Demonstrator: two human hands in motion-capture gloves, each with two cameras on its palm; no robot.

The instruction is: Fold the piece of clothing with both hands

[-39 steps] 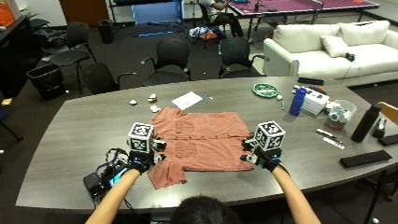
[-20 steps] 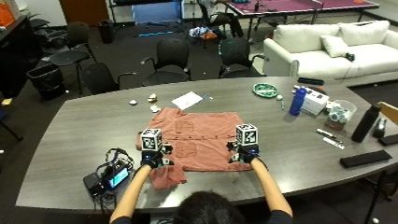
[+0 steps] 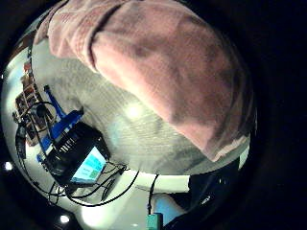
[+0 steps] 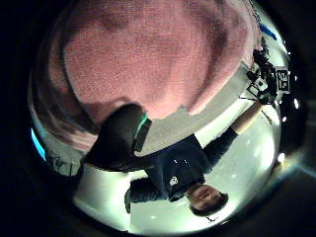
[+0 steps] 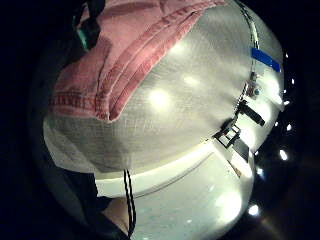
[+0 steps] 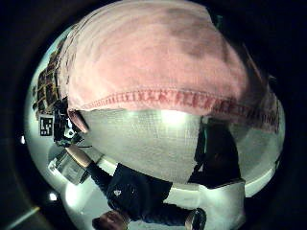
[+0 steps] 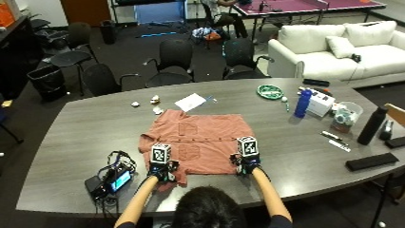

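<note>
The shirt [image 7: 197, 141], rust-red, lies spread on the grey table [image 7: 76, 123], its near hem toward the person at six o'clock. The left hand [image 7: 162, 171] sits at the hem's seven o'clock corner; its palm views show cloth close against the palm with a dark thumb [image 4: 118, 136] curled by the edge, so it seems to pinch the hem. The right hand [image 7: 245, 165] sits at the five o'clock corner; its thumb-side view shows the stitched hem [image 6: 168, 98] draped across the palm with a thumb beside it, so this hand too appears to grip the cloth, though the fingers themselves are hidden.

The step in hand looks like taking hold of the near hem for the first fold. The next move, as I judge it, calls for both corners to rise together and travel toward twelve o'clock, kept level so the edge lands square.

Containers: a green dish [image 7: 270, 90] at one o'clock, contents too small to tell; a blue bottle [image 7: 303, 102] and a black bottle [image 7: 371, 124] at two to three o'clock, both capped.
</note>
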